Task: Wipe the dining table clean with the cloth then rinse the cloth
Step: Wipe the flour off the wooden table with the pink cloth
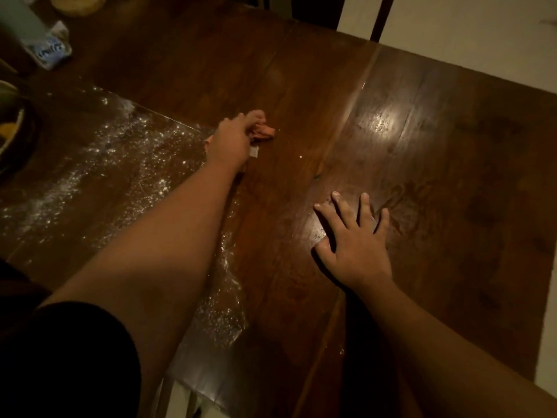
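Observation:
My left hand [230, 140] reaches out over the dark wooden dining table [452, 152] and grips a bunched pinkish cloth [264, 132] that lies on the wood near the table's middle. White flour [120, 146] is scattered over the table's left part, on what looks like a clear sheet, and along a strip beside my left forearm. My right hand [352, 236] lies flat on the table's right half with its fingers spread, holding nothing.
A blue and white packet [52, 45] stands at the far left corner, with a pale round thing [77, 4] behind it. A dark bowl [12, 128] sits at the left edge. A chair back [382, 16] stands beyond the far edge. Pale floor shows on the right.

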